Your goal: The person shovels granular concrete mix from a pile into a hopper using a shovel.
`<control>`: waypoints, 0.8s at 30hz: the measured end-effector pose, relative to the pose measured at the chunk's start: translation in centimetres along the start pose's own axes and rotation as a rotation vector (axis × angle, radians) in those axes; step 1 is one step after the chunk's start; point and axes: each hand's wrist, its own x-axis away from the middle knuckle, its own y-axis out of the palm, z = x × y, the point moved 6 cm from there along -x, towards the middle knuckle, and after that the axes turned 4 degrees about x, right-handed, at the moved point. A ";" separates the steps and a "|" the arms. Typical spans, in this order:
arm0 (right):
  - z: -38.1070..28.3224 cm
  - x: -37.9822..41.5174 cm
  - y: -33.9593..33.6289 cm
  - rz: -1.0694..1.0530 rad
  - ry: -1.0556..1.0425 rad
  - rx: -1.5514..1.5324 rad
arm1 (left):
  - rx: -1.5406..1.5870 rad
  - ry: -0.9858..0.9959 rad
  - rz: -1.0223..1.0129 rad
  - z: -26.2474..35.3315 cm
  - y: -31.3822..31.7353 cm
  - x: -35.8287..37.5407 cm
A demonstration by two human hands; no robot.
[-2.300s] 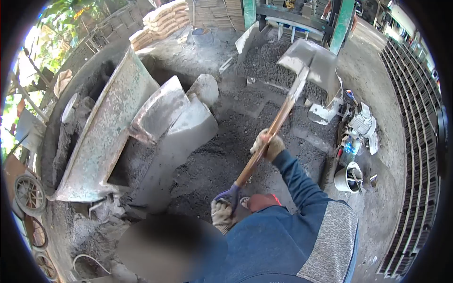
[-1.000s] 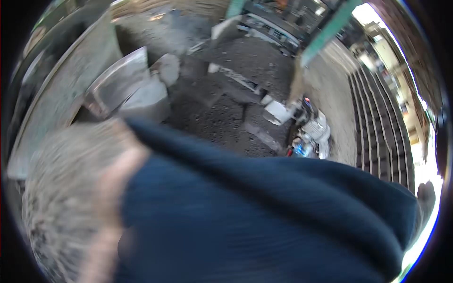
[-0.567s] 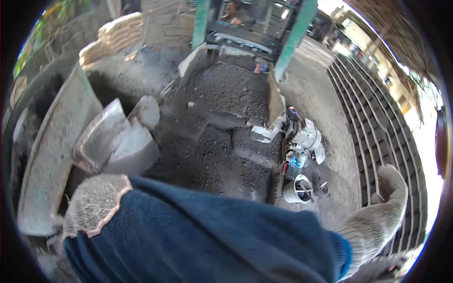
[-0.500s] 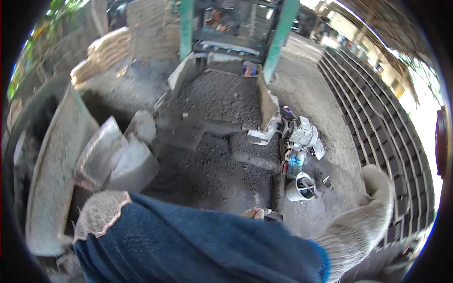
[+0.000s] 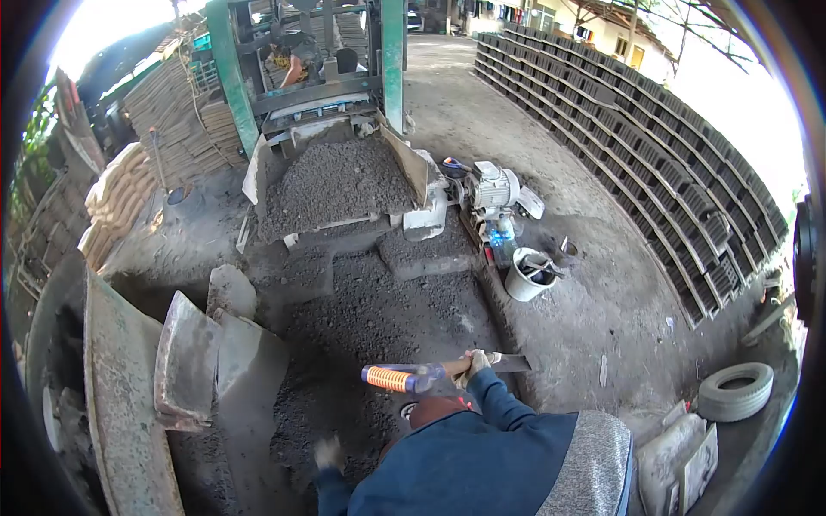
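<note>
A shovel (image 5: pixel 447 369) lies nearly level in front of me, its orange-and-blue D-grip (image 5: pixel 391 378) to the left and its dark metal blade (image 5: pixel 514 364) to the right. My right hand (image 5: pixel 473 367), in a pale glove, is closed round the wooden shaft close to the blade. Lower left, my left hand (image 5: pixel 328 452) hangs above the dark loose material (image 5: pixel 370 301), apart from the shovel; blur hides its fingers. Dark blue sleeves cover both arms. Beneath the shovel's grip end is a rounded reddish-brown shape (image 5: pixel 437 411) that I cannot identify.
A heap of dark grit (image 5: pixel 340 185) fills a walled bay before a green-framed machine (image 5: pixel 393 64). To its right stand a motor (image 5: pixel 495 185) and a white bucket (image 5: pixel 527 279). Concrete slabs (image 5: pixel 185 361) lean at left. Stacked blocks (image 5: pixel 619 138) and a tire (image 5: pixel 736 391) are at right.
The view has swung right and steadied. The blue sleeve that crossed the foreground has dropped lower. The shovel, mostly hidden before, now shows its grip and shaft, and my left hand has come into view.
</note>
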 end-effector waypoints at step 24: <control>14.6 21.6 9.9 -0.604 0.304 1.137 | 0.557 -0.945 0.722 -8.3 8.2 -6.4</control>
